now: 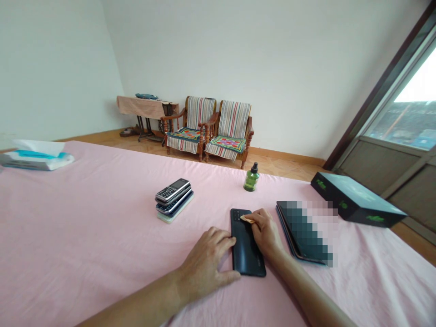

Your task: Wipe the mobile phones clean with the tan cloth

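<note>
A dark blue-black smartphone lies back side up on the pink cloth, its camera block at the far left corner. My left hand rests beside it, fingers spread, with a fingertip and the thumb touching its left edge and near corner. Between the fingertips of my right hand is a small folded pale yellow cloth, pressed on the phone's back beside the cameras. The far side of that cloth shows; the rest is hidden in my fingers.
Left of the phone stands a stack of phones, a keypad phone on top. Behind is a green spray bottle. To the right lie a dark, partly pixelated flat stack and a black box. A wipes pack sits far left.
</note>
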A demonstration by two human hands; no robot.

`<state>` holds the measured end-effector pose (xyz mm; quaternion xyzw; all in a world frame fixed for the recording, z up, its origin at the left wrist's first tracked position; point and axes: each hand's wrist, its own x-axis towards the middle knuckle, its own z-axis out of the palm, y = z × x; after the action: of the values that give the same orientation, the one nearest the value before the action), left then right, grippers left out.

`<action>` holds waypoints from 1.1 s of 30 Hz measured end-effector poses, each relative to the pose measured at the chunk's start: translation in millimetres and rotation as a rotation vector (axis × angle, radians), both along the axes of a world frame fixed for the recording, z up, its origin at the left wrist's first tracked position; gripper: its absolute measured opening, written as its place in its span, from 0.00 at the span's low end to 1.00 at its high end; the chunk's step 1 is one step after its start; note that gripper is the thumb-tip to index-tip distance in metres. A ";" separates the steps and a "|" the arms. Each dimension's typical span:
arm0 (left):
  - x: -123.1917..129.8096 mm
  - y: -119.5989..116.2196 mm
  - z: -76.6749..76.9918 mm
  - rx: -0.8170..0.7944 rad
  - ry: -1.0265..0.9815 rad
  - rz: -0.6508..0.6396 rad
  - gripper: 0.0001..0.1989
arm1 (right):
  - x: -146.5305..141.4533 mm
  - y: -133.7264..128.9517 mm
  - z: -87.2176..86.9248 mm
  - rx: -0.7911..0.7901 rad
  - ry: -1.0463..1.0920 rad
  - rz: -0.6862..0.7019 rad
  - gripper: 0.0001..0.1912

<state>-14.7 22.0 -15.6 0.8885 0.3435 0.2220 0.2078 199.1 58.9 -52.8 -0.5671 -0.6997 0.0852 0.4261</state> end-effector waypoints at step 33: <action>-1.4 0.5 -5.3 -0.020 -0.059 -0.022 0.29 | -28.7 -72.4 38.1 -0.382 0.640 0.038 0.10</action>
<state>-16.1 22.5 -20.9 0.8831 0.3298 0.2424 0.2293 170.4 -13.5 -14.7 -0.5680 -0.5130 0.3951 0.5080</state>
